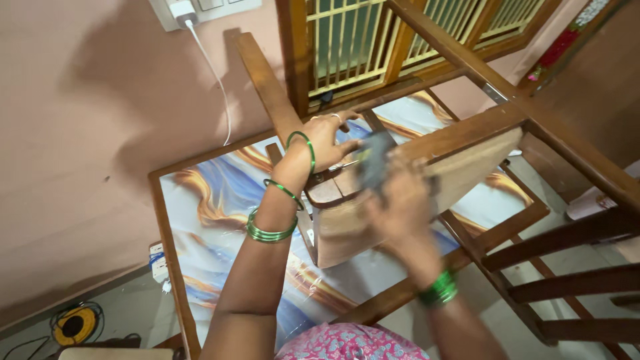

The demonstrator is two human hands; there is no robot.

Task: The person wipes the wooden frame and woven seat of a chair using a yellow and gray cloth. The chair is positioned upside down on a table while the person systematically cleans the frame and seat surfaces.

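A wooden chair (467,160) lies tipped over on a table (200,213) with a blue, white and gold marbled top. My left hand (327,143), with green bangles on the wrist, grips the chair frame near the seat's corner. My right hand (400,207), blurred by motion and also wearing green bangles, presses a dark grey cloth (375,159) against the pale underside of the chair seat.
The chair's back rails (573,267) stick out over the floor at right. A window with a wooden frame and grille (373,40) is behind the table. A white charger and cable (200,47) hang on the pink wall. A yellow cable reel (75,323) lies on the floor.
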